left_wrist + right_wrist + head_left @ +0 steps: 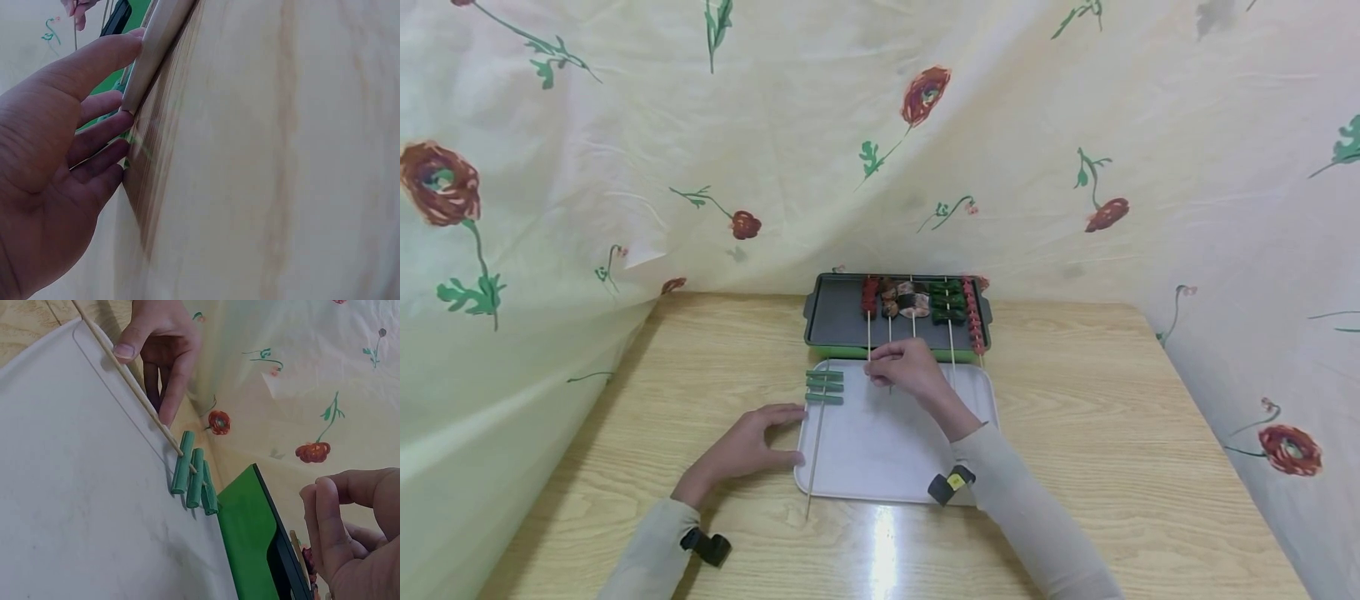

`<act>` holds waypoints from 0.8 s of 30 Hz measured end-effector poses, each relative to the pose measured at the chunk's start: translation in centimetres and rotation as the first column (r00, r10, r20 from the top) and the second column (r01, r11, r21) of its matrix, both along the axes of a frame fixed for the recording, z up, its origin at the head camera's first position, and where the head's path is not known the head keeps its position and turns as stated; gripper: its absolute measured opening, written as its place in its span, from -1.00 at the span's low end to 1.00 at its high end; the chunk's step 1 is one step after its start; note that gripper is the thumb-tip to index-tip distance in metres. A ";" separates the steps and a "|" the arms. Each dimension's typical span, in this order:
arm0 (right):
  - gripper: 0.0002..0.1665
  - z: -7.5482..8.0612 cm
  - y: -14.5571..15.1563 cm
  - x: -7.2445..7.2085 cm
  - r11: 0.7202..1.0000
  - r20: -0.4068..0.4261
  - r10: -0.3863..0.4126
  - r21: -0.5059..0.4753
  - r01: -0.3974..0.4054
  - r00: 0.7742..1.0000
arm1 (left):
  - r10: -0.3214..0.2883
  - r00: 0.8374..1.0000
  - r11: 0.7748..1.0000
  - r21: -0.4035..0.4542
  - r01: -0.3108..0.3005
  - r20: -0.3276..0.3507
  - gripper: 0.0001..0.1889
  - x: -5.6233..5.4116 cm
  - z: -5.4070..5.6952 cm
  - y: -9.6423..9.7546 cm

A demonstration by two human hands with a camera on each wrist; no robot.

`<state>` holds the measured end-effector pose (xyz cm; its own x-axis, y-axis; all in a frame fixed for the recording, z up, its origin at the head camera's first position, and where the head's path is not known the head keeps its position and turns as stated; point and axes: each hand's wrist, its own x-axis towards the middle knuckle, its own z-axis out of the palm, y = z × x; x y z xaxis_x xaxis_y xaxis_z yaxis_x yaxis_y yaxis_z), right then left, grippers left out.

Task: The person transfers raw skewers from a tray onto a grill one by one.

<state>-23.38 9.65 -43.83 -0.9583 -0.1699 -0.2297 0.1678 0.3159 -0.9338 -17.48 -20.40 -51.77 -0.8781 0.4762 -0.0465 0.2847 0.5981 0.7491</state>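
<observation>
My right hand (910, 367) is over the back of a white tray (887, 450), thumb and fingertips pinching the bare stick of a skewer with red pieces (869, 298). That skewer's upper part lies over a dark grill pan (838, 312). My left hand (748, 442) is at the tray's left edge, its fingers and thumb spread and touching the rim. Beside it, a skewer with green bean-like pieces (824, 387) lies along the tray's left side, its stick reaching past the front rim. In the right wrist view the right fingertips (328, 494) meet above the green side of the grill.
Further skewers lie on the pan to the right of the red one: brown pieces (889, 300), pale dark-edged slices (913, 300), dark green pieces (947, 302) and pink-red pieces (973, 317). A flowered cloth (820, 150) hangs behind the wooden table (1075, 400).
</observation>
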 end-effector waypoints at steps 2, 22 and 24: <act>-0.70 0.0 0.0 0.0 1.000 0.001 -0.003 -0.001 0.003 1.000 | 0.001 1.000 1.000 -0.002 -0.001 0.000 -0.23 0.0 0.0 0.0; -0.56 -0.4 0.7 1.2 0.994 0.043 0.107 0.014 -0.107 0.993 | -0.010 1.000 1.000 -0.006 0.010 -0.016 -0.22 -0.1 -0.1 -0.1; -0.54 -0.4 0.8 1.3 0.992 0.041 0.123 0.012 -0.124 0.992 | -0.009 1.000 1.000 -0.008 0.009 -0.013 -0.22 -0.1 -0.2 -0.1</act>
<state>-22.04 10.45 -44.25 -0.9201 -0.2826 -0.2712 0.1643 0.3501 -0.9222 -17.53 -20.46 -51.93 -0.8743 0.4838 -0.0386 0.3000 0.6012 0.7406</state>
